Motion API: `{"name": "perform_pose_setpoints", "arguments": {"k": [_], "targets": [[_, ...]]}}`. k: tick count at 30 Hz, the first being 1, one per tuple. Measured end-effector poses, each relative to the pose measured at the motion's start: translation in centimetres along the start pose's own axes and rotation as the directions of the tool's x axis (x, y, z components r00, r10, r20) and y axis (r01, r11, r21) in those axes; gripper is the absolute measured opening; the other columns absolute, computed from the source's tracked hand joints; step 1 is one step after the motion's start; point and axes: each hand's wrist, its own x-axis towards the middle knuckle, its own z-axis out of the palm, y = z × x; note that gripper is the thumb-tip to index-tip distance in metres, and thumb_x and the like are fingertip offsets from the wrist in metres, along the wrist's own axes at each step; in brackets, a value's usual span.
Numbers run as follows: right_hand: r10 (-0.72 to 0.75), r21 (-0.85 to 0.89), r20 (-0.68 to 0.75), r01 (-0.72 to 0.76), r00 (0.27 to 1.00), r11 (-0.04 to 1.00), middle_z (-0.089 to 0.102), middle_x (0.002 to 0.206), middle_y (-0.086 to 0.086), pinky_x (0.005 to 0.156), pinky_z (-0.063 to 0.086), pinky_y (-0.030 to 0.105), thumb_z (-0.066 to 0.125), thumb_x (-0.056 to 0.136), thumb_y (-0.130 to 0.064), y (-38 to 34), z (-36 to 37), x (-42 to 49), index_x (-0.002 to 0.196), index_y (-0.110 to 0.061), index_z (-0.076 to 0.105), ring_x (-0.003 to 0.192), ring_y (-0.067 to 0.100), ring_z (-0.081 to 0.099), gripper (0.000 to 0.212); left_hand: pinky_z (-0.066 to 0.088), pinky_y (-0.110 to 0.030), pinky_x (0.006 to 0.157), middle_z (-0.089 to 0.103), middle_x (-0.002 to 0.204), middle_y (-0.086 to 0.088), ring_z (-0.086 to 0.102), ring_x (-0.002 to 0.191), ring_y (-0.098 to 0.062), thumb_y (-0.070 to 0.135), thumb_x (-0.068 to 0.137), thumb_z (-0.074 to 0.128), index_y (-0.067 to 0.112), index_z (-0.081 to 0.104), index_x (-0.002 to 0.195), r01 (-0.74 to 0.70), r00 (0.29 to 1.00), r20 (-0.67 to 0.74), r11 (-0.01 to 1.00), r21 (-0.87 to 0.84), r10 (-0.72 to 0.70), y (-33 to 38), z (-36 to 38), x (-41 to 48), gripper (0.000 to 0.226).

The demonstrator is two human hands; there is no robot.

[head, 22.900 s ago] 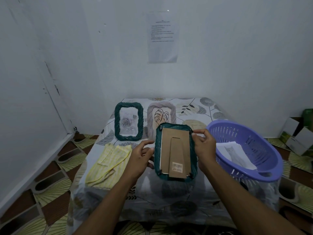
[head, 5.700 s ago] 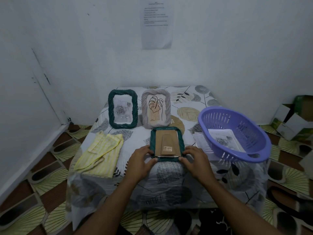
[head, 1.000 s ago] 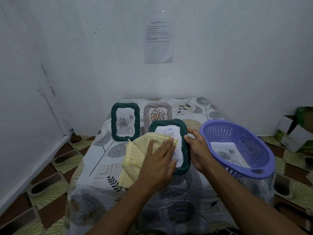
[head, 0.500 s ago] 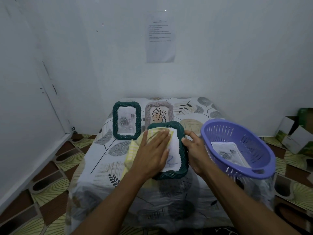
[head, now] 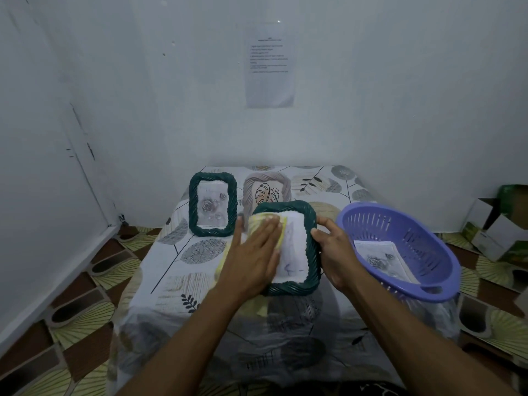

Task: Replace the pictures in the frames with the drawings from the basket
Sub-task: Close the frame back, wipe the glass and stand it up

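Has turned the front green frame [head: 310,252] glass-up and tipped it off the desk [head: 185,270], against lying flat and back-up a few seconds ago. Has also carried the yellow cloth [head: 264,221] over from the desk's left side onto the glass, and slid it toward the upper left corner within the last second. Judged from that: past the swap for this frame, now wiping the glass. Presses the cloth down with the left hand [head: 251,261], palm flat, fingers straight and close together, nothing gripped. Clamps the frame's right rim with the right hand [head: 337,252], thumb over the front, fingers curled round behind and mostly hidden. Holds the frame tilted between both hands, just left of the purple basket [head: 400,224] and in front of the grey frame [head: 274,178] and the back green frame [head: 213,208], both upright at the rear. Shows a pale sheet with faint bluish marks under the glass, too faint to read as a drawing. Leaves a sheet with a rose print [head: 377,257] lying in the basket; anything beneath it, impossible to tell. Next, probably: lift the cloth clear, keep the right-hand grip steady, stand the frame on its prop, then reach for a frame with its old picture.
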Motion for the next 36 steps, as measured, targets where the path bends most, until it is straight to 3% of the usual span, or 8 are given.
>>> {"name": "perform_pose_setpoints", "arguments": {"k": [3,8,16,22,25,29,34,36], "targets": [[-0.006,0.004,-0.035,0.006,0.999,1.000,0.074,0.079,0.008,0.056,0.056,0.031,0.045,0.097,-0.002,-0.6,0.1,0.1,0.102,-0.013,0.061,0.066,0.020,0.069,0.020,0.005,-0.060,0.117,0.035,0.153,-0.001,0.032,0.142,-0.014,0.033,0.099,0.025,0.014,0.040,0.145,-0.050,0.999,0.006,0.997,-0.056,0.050,0.5,-0.2,-0.1,0.052],[-0.016,-0.033,-0.078,0.014,0.997,0.999,0.071,0.082,0.008,0.057,0.054,0.030,0.045,0.097,-0.002,-1.7,-0.3,0.8,0.101,-0.013,0.060,0.065,0.016,0.067,0.019,0.004,-0.058,0.117,0.036,0.153,0.006,0.027,0.143,-0.007,0.036,0.102,0.021,0.021,0.041,0.144,-0.219,0.971,0.064,0.966,-0.134,0.229,2.1,0.9,-3.3,0.049],[0.006,-0.021,0.000,-0.006,1.000,1.000,0.074,0.085,0.009,0.054,0.054,0.028,0.045,0.097,-0.002,-0.4,0.7,-0.1,0.106,-0.009,0.062,0.068,0.018,0.069,0.021,-0.015,-0.054,0.116,0.023,0.158,0.006,0.018,0.146,-0.006,0.039,0.100,0.015,0.023,0.026,0.151,-0.028,0.996,0.085,1.000,-0.001,0.027,-0.4,-0.9,1.9,0.054],[0.076,0.007,-0.156,-0.076,0.985,0.997,0.070,0.083,0.013,0.055,0.052,0.033,0.046,0.097,-0.003,-0.8,-0.7,0.9,0.113,-0.004,0.060,0.065,0.024,0.065,0.020,-0.006,-0.055,0.118,0.033,0.153,0.011,0.025,0.143,-0.003,0.033,0.101,0.024,0.023,0.041,0.144,-0.251,0.956,0.092,0.939,-0.234,0.278,1.6,0.1,-2.4,0.048],[0.072,0.023,-0.171,-0.069,0.983,0.997,0.069,0.090,0.015,0.057,0.053,0.034,0.046,0.097,-0.002,-0.8,-0.8,1.4,0.115,-0.004,0.059,0.070,0.025,0.064,0.023,0.000,-0.056,0.118,0.044,0.147,0.008,0.036,0.138,-0.005,0.033,0.099,0.030,0.021,0.051,0.138,-0.225,0.972,0.027,0.960,-0.165,0.232,1.2,-0.1,-3.1,0.045],[0.052,0.008,-0.180,-0.052,0.982,0.999,0.070,0.091,0.015,0.062,0.055,0.036,0.046,0.096,-0.002,-1.2,-0.8,1.5,0.112,-0.006,0.061,0.073,0.027,0.065,0.022,-0.001,-0.058,0.117,0.043,0.148,0.006,0.034,0.140,-0.007,0.038,0.100,0.024,0.021,0.045,0.142,-0.126,0.991,0.052,0.992,-0.029,0.127,-0.2,-1.0,-2.1,0.050],[0.071,-0.039,-0.166,-0.078,0.984,0.996,0.068,0.084,0.014,0.058,0.050,0.033,0.046,0.097,-0.004,-1.0,0.1,1.1,0.102,-0.009,0.062,0.067,0.026,0.061,0.018,-0.007,-0.054,0.118,0.032,0.154,0.009,0.023,0.144,-0.005,0.038,0.101,0.026,0.022,0.040,0.145,-0.286,0.947,0.107,0.948,-0.140,0.301,1.9,0.0,-2.4,0.049],[0.065,-0.043,-0.168,-0.073,0.984,0.996,0.066,0.083,0.014,0.060,0.048,0.034,0.046,0.098,-0.004,-1.2,0.2,1.0,0.101,-0.010,0.062,0.067,0.026,0.058,0.018,-0.006,-0.055,0.118,0.029,0.155,0.010,0.020,0.145,-0.004,0.040,0.102,0.024,0.023,0.037,0.146,-0.284,0.950,0.094,0.949,-0.137,0.298,2.4,0.3,-2.3,0.049]]}}
